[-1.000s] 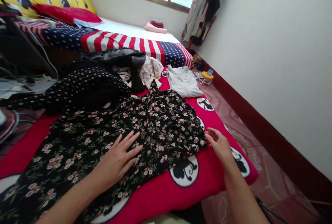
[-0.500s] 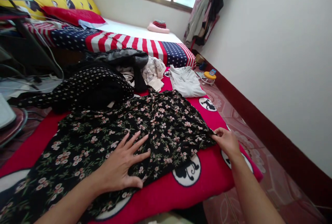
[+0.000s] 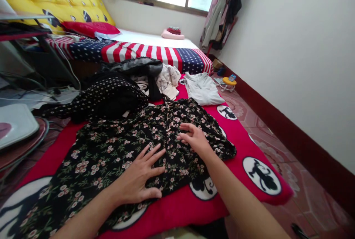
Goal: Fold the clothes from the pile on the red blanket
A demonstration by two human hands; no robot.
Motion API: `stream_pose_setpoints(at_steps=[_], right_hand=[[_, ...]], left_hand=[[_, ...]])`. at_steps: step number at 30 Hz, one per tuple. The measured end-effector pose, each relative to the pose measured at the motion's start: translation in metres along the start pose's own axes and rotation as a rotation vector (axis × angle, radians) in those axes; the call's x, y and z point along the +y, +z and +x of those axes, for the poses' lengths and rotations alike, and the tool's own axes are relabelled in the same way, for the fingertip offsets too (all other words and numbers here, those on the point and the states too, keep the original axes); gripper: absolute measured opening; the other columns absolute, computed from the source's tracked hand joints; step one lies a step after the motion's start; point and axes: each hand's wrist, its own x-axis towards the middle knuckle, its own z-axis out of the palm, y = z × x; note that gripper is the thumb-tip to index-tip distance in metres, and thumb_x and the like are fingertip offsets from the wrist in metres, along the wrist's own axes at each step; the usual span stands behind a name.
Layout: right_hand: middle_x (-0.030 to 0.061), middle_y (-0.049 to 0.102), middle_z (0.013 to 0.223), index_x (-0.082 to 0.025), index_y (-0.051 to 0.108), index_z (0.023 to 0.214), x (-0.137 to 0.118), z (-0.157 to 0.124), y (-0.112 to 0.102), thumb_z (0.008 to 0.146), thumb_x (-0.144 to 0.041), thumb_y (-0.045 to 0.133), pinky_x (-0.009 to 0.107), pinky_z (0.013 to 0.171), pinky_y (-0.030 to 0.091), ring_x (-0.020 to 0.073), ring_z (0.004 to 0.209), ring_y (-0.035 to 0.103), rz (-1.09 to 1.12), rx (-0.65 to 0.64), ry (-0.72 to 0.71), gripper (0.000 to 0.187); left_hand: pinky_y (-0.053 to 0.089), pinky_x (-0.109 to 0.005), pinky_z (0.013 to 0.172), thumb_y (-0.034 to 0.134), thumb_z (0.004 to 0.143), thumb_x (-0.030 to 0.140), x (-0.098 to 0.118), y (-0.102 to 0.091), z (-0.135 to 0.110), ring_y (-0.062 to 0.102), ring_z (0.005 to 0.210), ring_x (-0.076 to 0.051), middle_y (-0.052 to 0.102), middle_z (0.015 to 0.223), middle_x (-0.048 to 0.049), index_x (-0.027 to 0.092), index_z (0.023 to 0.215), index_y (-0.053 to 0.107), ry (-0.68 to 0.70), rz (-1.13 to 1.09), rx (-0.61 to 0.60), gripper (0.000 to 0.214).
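From where I'm standing, the person seems to be smoothing the floral garment (image 3: 111,157) flat on the red blanket (image 3: 180,209); the next move, I'm judging, is calling for one hand steadying the garment, the other spreading it. The left hand (image 3: 141,176) is lying splayed on it, gripping nothing. At its two o'clock, the right hand (image 3: 192,138) is sitting loosely curled, thumb apart, holding nothing visible; whether it's touching, I'm not making out. The garment is stretching beneath both, one corner lying at the right hand's four o'clock
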Motion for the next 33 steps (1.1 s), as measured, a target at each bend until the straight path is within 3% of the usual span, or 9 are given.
stream_pose_setpoints(at_steps=[5, 10, 13, 17, 20, 23, 25, 29, 33], right_hand=[[0.0167, 0.051, 0.128, -0.016, 0.045, 0.127, -0.015, 0.064, 0.042, 0.062, -0.012, 0.076, 0.036, 0.075, 0.059, 0.0186, 0.082, 0.069, 0.383, 0.089, 0.192, 0.073], [0.0071, 0.06, 0.106, -0.015, 0.053, 0.122, -0.033, 0.059, 0.068, 0.071, -0.011, 0.067, 0.027, 0.079, 0.055, 0.0126, 0.083, 0.063, 0.379, 0.096, 0.121, 0.053], [-0.0002, 0.063, 0.086, -0.019, 0.065, 0.109, -0.039, 0.019, 0.09, 0.077, -0.019, 0.067, 0.023, 0.072, 0.052, 0.0106, 0.072, 0.058, 0.275, -0.184, -0.091, 0.032], [-0.0003, 0.062, 0.08, -0.015, 0.069, 0.108, -0.036, -0.036, 0.124, 0.081, -0.024, 0.068, 0.019, 0.065, 0.049, 0.0093, 0.065, 0.056, 0.023, -0.832, -0.418, 0.029], [0.0116, 0.064, 0.108, -0.002, 0.064, 0.114, -0.031, -0.059, 0.14, 0.087, -0.016, 0.06, 0.017, 0.089, 0.046, 0.0131, 0.094, 0.062, -0.162, -1.05, -0.702, 0.031], [0.0159, 0.057, 0.129, -0.001, 0.061, 0.117, -0.027, -0.072, 0.132, 0.09, -0.014, 0.055, 0.018, 0.106, 0.035, 0.0152, 0.12, 0.053, -0.281, -0.973, -0.825, 0.03], [0.0119, 0.06, 0.127, -0.007, 0.063, 0.116, -0.024, -0.077, 0.112, 0.091, -0.014, 0.053, 0.018, 0.104, 0.038, 0.0136, 0.118, 0.055, -0.306, -0.858, -0.802, 0.028], [0.0034, 0.071, 0.097, -0.018, 0.069, 0.1, -0.011, -0.076, 0.034, 0.09, -0.016, 0.056, 0.023, 0.086, 0.05, 0.0134, 0.091, 0.066, -0.296, -0.323, -0.606, 0.017], [0.0034, 0.07, 0.092, -0.021, 0.07, 0.09, 0.014, -0.071, -0.067, 0.089, -0.021, 0.058, 0.03, 0.084, 0.05, 0.0177, 0.089, 0.065, -0.435, 0.273, -0.435, 0.012]], left_hand=[[0.02, -0.054, 0.119, 0.05, 0.09, 0.057, -0.004, 0.005, -0.009, 0.029, 0.143, -0.03, 0.035, 0.154, -0.0046, 0.032, 0.134, 0.053, -0.07, -0.055, 0.071, 0.051], [0.031, -0.046, 0.116, 0.033, 0.099, 0.04, -0.009, 0.004, -0.016, 0.032, 0.141, -0.025, 0.031, 0.155, -0.0084, 0.028, 0.146, 0.033, -0.308, -0.18, 0.549, 0.049], [0.033, -0.051, 0.114, 0.03, 0.098, 0.047, -0.009, -0.018, -0.02, 0.035, 0.139, -0.028, 0.033, 0.153, -0.0098, 0.026, 0.143, 0.037, -0.432, -0.247, 0.978, 0.05], [0.038, -0.053, 0.111, 0.043, 0.092, 0.048, 0.0, -0.069, -0.028, 0.049, 0.128, -0.029, 0.055, 0.137, -0.0044, 0.025, 0.122, 0.057, -0.555, -0.433, 1.377, 0.041], [0.043, -0.05, 0.109, 0.055, 0.087, 0.041, 0.004, -0.094, -0.03, 0.061, 0.112, -0.026, 0.067, 0.117, 0.0002, 0.026, 0.108, 0.064, -0.689, -0.569, 1.263, 0.027], [0.051, -0.047, 0.1, 0.062, 0.084, 0.044, -0.002, -0.087, -0.026, 0.067, 0.097, -0.024, 0.071, 0.101, -0.0026, 0.02, 0.106, 0.066, -0.728, -0.757, 0.919, 0.032], [0.054, -0.043, 0.096, 0.062, 0.083, 0.047, -0.006, -0.07, -0.021, 0.068, 0.097, -0.024, 0.073, 0.101, -0.0049, 0.019, 0.105, 0.067, -0.708, -0.82, 0.635, 0.037], [0.055, -0.034, 0.09, 0.057, 0.086, 0.043, 0.002, -0.034, -0.01, 0.067, 0.102, -0.023, 0.072, 0.108, -0.005, 0.022, 0.105, 0.071, -0.568, -0.67, 0.284, 0.031], [0.052, -0.035, 0.093, 0.061, 0.083, 0.036, 0.025, -0.01, -0.003, 0.065, 0.104, -0.022, 0.069, 0.113, -0.0031, 0.027, 0.111, 0.07, -0.487, -0.465, 0.144, 0.03]])
